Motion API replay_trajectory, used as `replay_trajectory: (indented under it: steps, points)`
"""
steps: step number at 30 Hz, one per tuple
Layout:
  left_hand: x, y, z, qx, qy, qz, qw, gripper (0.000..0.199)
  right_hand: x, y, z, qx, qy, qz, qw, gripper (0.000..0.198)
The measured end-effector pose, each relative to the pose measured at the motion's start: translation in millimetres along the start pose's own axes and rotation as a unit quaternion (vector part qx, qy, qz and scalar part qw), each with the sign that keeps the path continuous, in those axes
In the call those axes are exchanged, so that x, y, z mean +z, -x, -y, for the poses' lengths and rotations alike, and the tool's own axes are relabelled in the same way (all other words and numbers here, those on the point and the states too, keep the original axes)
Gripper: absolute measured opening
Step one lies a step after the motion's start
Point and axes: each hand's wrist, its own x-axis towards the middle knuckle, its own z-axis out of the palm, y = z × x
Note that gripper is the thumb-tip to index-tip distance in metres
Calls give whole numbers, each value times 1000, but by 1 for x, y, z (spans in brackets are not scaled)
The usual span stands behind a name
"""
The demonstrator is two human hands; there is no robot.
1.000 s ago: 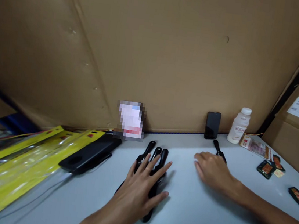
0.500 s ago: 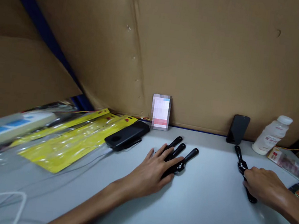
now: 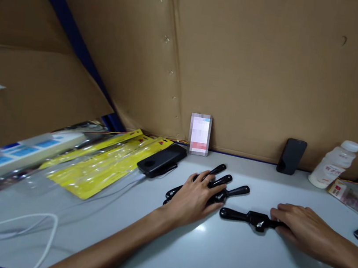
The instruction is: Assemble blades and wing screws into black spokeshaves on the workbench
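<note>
My right hand (image 3: 301, 224) is closed on the right-hand handle of a black spokeshave (image 3: 258, 220). That tool lies crosswise, its other handle pointing left; its grip end is hidden under my fingers. My left hand (image 3: 195, 196) rests over several more black spokeshaves (image 3: 222, 195) lying close together. Its fingers are spread across their middles, with the thumb on the near side. Handles stick out to the upper right and lower left of that hand, while most of the tool bodies are covered by it.
At left lie yellow-backed clear packages (image 3: 93, 175), a black power bank (image 3: 162, 160) with a cable, and a white power strip (image 3: 19, 156). Against the cardboard wall lean a lit phone (image 3: 199, 134) and a dark phone (image 3: 291, 156). A white bottle (image 3: 332, 166) stands right, beside food packets (image 3: 354, 201).
The spokeshave in my right hand has turned from steep to nearly level, and my grip is now at its right end. My left hand stays on the others. The view has shifted slightly.
</note>
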Motion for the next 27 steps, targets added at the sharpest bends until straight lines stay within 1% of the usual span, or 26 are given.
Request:
replay_trajectory:
  steps: [2,4,7,9,13,16,20,24,27]
  points:
    - [-1,2,3,8,-8,-6,1000,49,-1,-8,10,-12,-2,-9,1000,15]
    - [-2,4,9,24,-10,2,1000,52,0,-15,17,-23,-3,-21,1000,14]
    - [-2,7,17,46,-2,23,999,61,2,-18,22,-42,-9,-42,998,15]
    - [-2,6,20,46,8,33,998,63,1,-18,23,-55,-22,-42,997,14]
    - [0,-2,13,35,11,19,999,65,-5,-17,25,-78,-59,-17,995,14]
    - [6,-9,4,23,14,-2,1000,71,-6,-19,30,-99,-68,-22,993,14]
    - [13,-13,0,29,10,-21,999,59,4,-23,38,-130,-90,-54,986,16]
    - [14,-13,3,43,13,-39,998,52,19,-27,43,-148,-120,-97,977,20]
    - [9,-12,11,47,21,-25,998,49,27,-29,45,-152,-139,-119,971,21]
